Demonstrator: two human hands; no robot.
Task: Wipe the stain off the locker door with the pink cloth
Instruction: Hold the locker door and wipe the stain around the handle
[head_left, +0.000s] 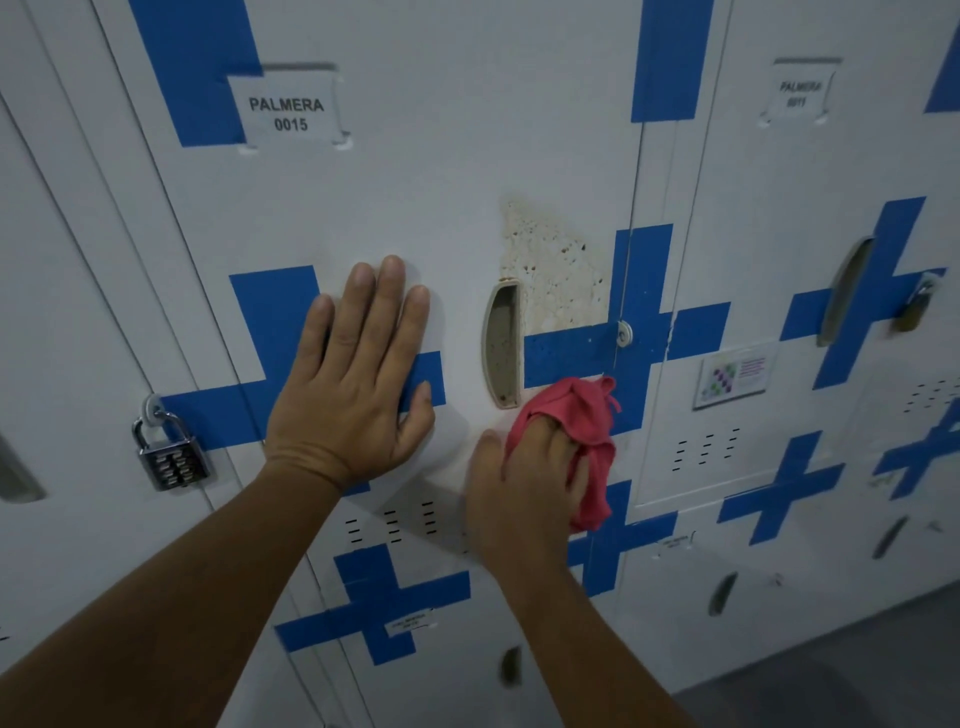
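Note:
A white locker door (441, 171) with blue cross markings fills the view. A yellowish-brown speckled stain (556, 260) spreads above and to the right of its recessed handle (503, 345). My left hand (353, 384) lies flat on the door, fingers apart, left of the handle. My right hand (524, 488) grips a bunched pink cloth (576, 431) and presses it on the door just below and right of the handle, under the stain. The right hand looks blurred.
A label reading PALMERA 0015 (291, 111) sits at the top of the door. A combination padlock (169, 457) hangs at the left. A neighbouring locker carries a padlock (917, 306) and a small sticker (732, 379). Grey floor (857, 675) shows at the lower right.

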